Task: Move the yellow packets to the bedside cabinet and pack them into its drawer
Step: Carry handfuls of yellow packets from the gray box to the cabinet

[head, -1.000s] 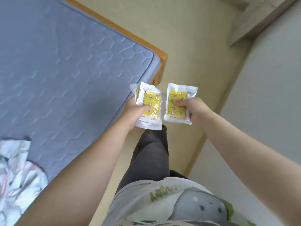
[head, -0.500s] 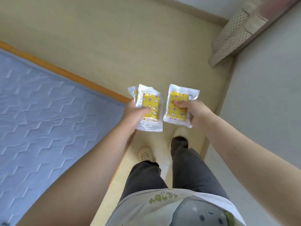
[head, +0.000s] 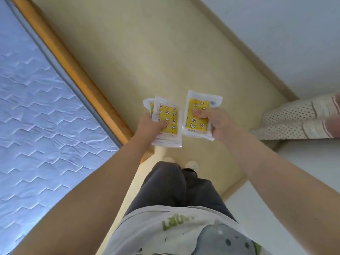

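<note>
Versus 1 s ago: the view has swung off the mattress (head: 36, 107). The bed frame (head: 73, 70) now runs left of the left grip (head: 150, 126), with open floor (head: 156, 52) ahead. Left grip stays clamped on a stack of yellow packets (head: 168, 120), right grip (head: 217, 124) on a single packet (head: 197, 115). Cabinet not in view, so I judge this mid-carry. Skirting (head: 248, 52) and a perforated cream object (head: 294, 118) bound the right side.

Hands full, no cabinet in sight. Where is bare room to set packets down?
Bare: the quilted mattress left of the wooden bed frame, and the floor between that frame and the skirting. Crowded near the feet and the perforated cream object.
</note>
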